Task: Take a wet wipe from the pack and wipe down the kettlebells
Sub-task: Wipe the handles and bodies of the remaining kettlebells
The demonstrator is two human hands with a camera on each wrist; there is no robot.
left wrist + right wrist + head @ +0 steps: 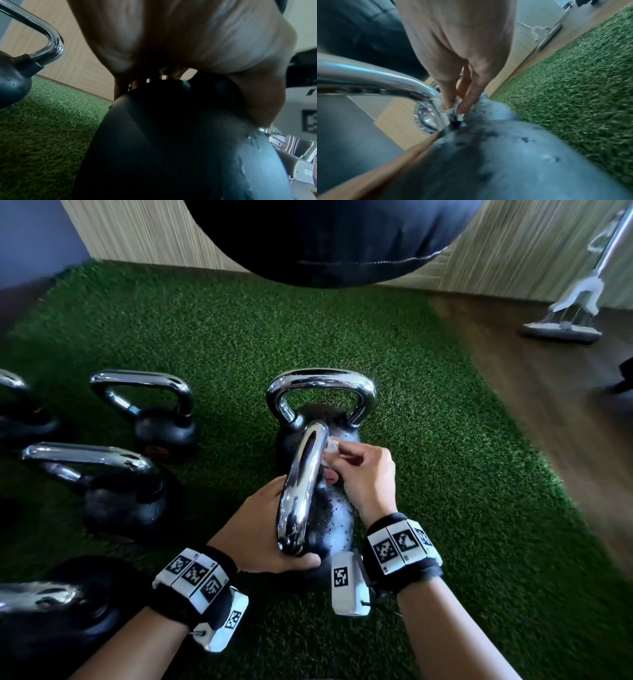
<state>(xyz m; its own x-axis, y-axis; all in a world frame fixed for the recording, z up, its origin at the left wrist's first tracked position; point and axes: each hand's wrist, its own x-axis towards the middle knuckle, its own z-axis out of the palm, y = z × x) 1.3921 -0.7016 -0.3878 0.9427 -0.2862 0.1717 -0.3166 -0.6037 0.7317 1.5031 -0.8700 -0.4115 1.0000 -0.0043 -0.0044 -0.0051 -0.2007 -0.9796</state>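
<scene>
A black kettlebell [337,518] with a chrome handle [303,484] stands on the turf in front of me, its body wet with droplets. My left hand [263,525] grips its body from the left, thumb curled round the near base of the handle. My right hand [346,465] pinches a small white wet wipe [330,448] against the right side of the chrome handle. In the right wrist view the fingers [465,97] press the wipe [452,112] where the handle [385,77] meets the body. The left wrist view shows my palm [171,40] on the dark body [171,148]. The wipe pack is not in view.
Another kettlebell [320,402] stands just behind the held one, with several more on the left [150,412] [113,484] [51,611]. A black punching bag [329,237] hangs overhead. Green turf [239,330] meets wood floor [548,392] on the right, where a mop [575,313] leans.
</scene>
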